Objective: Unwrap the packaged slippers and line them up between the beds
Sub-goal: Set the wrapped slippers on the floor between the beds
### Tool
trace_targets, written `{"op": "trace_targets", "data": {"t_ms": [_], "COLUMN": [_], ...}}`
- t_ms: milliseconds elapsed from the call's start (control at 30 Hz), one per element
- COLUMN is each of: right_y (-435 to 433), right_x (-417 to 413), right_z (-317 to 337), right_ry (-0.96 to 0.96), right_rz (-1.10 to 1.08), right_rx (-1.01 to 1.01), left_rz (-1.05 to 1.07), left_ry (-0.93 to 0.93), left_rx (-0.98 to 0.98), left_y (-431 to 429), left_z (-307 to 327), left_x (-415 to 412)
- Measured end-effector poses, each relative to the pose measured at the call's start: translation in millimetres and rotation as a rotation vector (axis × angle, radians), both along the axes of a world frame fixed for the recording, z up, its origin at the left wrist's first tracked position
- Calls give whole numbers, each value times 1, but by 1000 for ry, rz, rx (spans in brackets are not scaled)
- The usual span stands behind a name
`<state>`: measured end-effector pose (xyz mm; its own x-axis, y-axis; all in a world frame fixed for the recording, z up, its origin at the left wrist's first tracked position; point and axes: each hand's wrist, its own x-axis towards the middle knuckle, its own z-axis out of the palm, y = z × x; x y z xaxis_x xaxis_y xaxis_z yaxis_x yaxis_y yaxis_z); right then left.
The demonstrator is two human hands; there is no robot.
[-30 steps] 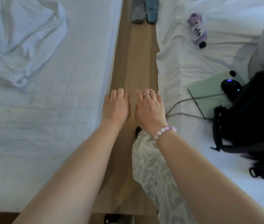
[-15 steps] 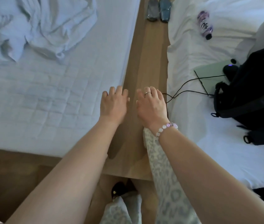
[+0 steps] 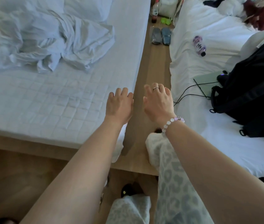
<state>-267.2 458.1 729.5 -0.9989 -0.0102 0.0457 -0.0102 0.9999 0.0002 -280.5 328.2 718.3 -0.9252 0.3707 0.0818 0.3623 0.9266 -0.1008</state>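
Flanking a narrow wooden strip [image 3: 154, 70] of floor, the left bed [image 3: 63, 102] and the right bed [image 3: 217, 135] take up most of the view, and that strip is the lane where the task wants the footwear set out. A crumpled sheet [image 3: 55, 42] lies heaped on the left bed, well out of the way. A black backpack [image 3: 254, 94] sits on the right bed, with a cable trailing toward the mattress edge. The person reaches both arms forward over the near end of the lane. The left hand [image 3: 119, 105] hovers by the corner of the left bed and the right hand [image 3: 158, 102] is just beside it, the two apart. Both hold nothing, and their fingers are loose and slightly bent, which probably suits a reach more than a grip.

The slippers [image 3: 161, 36] lie side by side at the far end of the strip, well apart from the hands and parallel to the beds. So the lining-up looks largely done. The left one shines a little, perhaps from film left on it, but it is too small to tell. A purple bottle [image 3: 199, 46] rests on the right bed nearby.
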Motion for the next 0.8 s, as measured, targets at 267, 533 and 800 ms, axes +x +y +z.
{"op": "trace_targets", "data": {"t_ms": [267, 533, 800], "right_y": [-45, -93, -140], "right_x": [24, 37, 56], "right_z": [26, 7, -33], "right_ry": [-27, -112, -207], "right_rz": [107, 258, 409], "right_rx": [47, 73, 81], "left_rz": [113, 280, 449], "left_ry": [92, 12, -139], "left_rx": [4, 85, 112], "left_y": [-40, -88, -136], "left_z": [24, -2, -33], "left_x": [26, 57, 85]}}
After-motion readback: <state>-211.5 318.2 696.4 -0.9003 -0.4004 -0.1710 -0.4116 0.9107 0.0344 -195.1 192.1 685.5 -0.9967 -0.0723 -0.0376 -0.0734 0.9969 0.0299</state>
